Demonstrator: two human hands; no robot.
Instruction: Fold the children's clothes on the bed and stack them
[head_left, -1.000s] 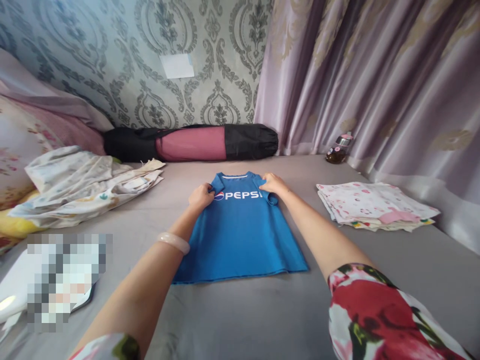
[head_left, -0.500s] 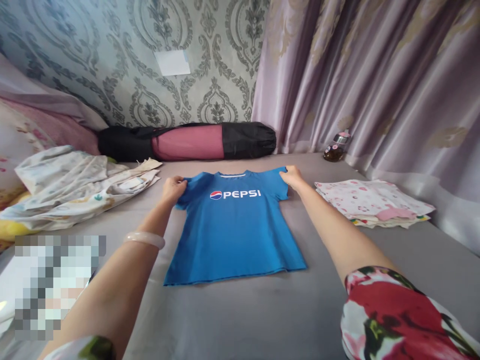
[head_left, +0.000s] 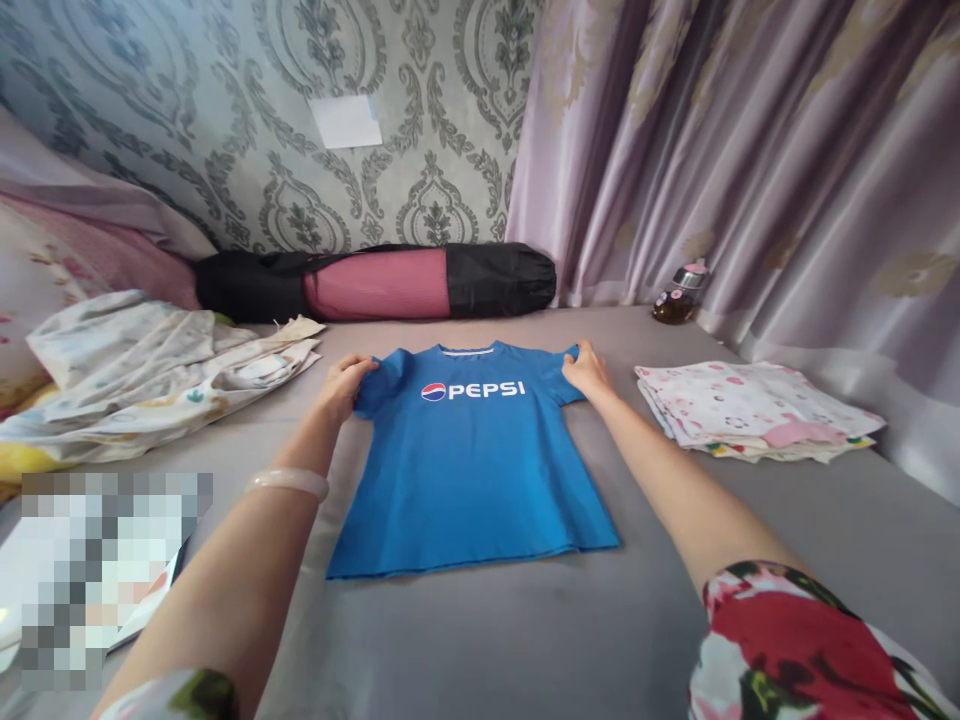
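Observation:
A blue T-shirt (head_left: pixel 469 470) with white PEPSI lettering lies spread front-up on the grey sheet (head_left: pixel 480 640), its collar at the far side and its hem towards me. My left hand (head_left: pixel 349 384) is closed on the edge of the sleeve at the left. At the right, my right hand (head_left: pixel 587 370) pinches the edge of the other sleeve between thumb and fingers. Both arms are stretched forward on either side of the shirt. A pale bangle (head_left: pixel 288 484) sits on my left forearm.
Folded printed cloths (head_left: pixel 750 405) are stacked at the right. A crumpled pale cloth (head_left: pixel 165 370) lies at the left. Along the patterned wall rests a rolled pink mat (head_left: pixel 375 285) in a black bag. A small bottle (head_left: pixel 677 295) stands by the curtain (head_left: pixel 720 150).
Both hands keep hold of the sleeves. My right hand has turned slightly, and the right sleeve edge has shifted a little. The view has moved slightly; the shirt stays spread.

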